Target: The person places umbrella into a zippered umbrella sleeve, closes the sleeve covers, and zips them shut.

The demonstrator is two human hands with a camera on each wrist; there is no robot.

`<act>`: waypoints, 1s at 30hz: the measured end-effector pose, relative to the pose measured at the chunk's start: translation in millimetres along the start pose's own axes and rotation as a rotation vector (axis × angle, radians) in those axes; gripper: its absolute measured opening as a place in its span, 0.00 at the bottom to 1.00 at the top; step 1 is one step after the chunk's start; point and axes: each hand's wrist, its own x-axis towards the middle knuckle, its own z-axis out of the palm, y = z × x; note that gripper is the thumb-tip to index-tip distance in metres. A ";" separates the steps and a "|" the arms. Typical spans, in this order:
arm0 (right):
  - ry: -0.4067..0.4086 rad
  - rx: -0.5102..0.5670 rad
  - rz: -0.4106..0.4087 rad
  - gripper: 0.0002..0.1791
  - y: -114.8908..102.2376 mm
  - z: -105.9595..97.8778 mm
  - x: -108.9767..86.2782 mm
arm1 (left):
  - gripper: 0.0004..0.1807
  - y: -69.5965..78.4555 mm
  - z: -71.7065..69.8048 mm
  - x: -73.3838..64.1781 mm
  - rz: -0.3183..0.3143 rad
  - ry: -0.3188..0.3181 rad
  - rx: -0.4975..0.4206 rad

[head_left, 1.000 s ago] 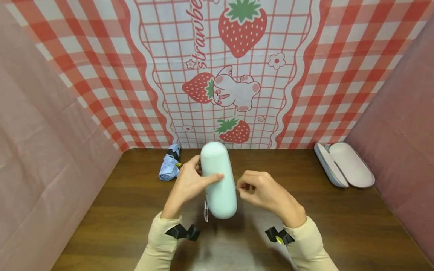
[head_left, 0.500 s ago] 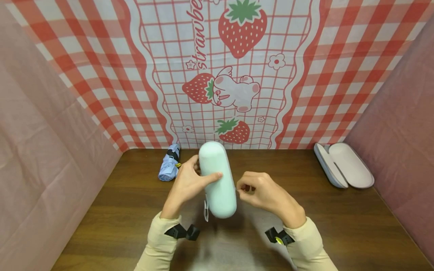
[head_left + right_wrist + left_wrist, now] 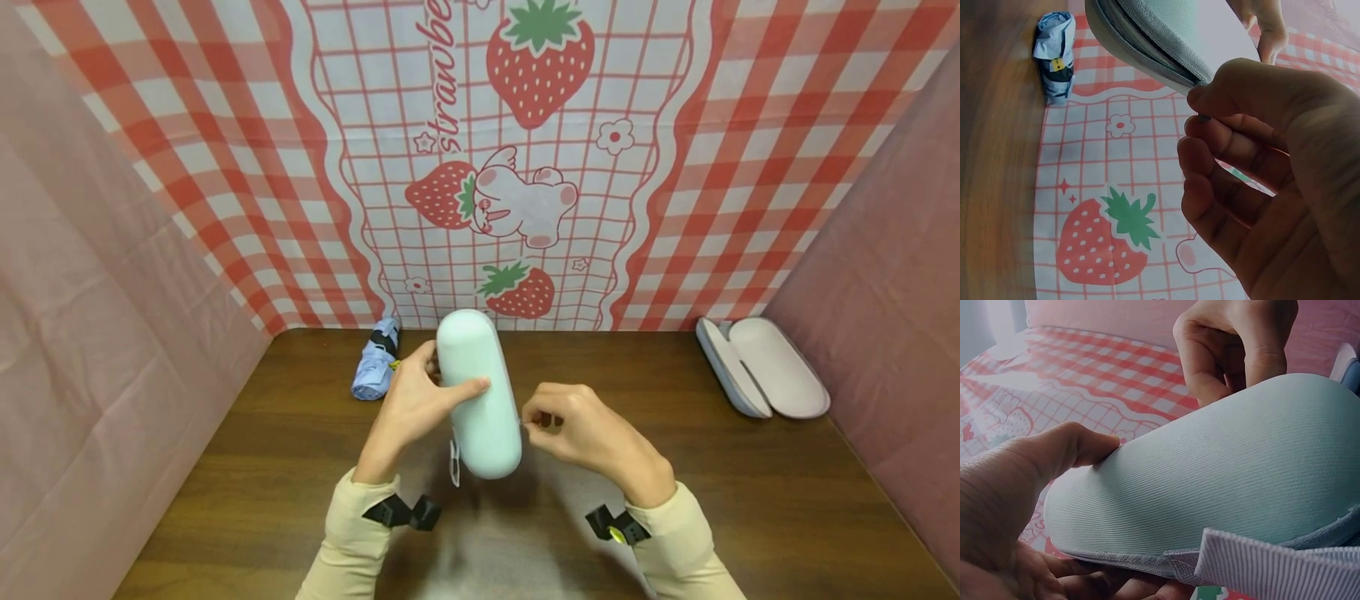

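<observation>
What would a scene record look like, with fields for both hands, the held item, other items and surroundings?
Held item: mint-green zippered case
Left hand: grips the case from its left side
Right hand: pinches the zipper pull, mostly hidden
Attached: ribbed strap loop on the case's side
Table's back left: furled light-blue umbrella
Table's back right: open eyeglass case
Surface: wooden table
Backdrop: strawberry-print gingham cloth

Strawberry cloth (image 3: 630, 208) hangs beyond the grip

Near the grip, to its left, a rolled blue bundle (image 3: 372, 368) lies on the wooden table (image 3: 262, 450) below; an open case (image 3: 783, 371) lies well to the right. Pink drapes (image 3: 877, 283) flank both sides.
</observation>
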 end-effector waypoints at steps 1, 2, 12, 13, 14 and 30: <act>-0.002 0.000 0.002 0.10 -0.2 0.0 0.0 | 0.36 0.1 -0.2 0.0 0.000 -0.001 -0.002; -0.002 0.000 0.004 0.10 -0.3 0.0 0.0 | 0.36 0.0 -0.2 0.2 0.000 -0.001 -0.005; -0.014 -0.005 0.011 0.11 0.0 0.9 -0.8 | 0.36 0.1 -0.5 -0.5 -0.011 -0.004 -0.019; -0.016 -0.004 0.012 0.11 0.2 1.1 -0.9 | 0.36 0.0 -0.6 -0.7 -0.011 -0.004 -0.017; -0.017 -0.004 0.012 0.12 0.3 1.2 -1.0 | 0.36 0.1 -0.6 -0.9 -0.011 -0.005 -0.015; -0.063 0.008 0.046 0.11 0.5 2.0 -2.0 | 0.35 -0.5 -1.2 -0.1 0.004 0.011 -0.029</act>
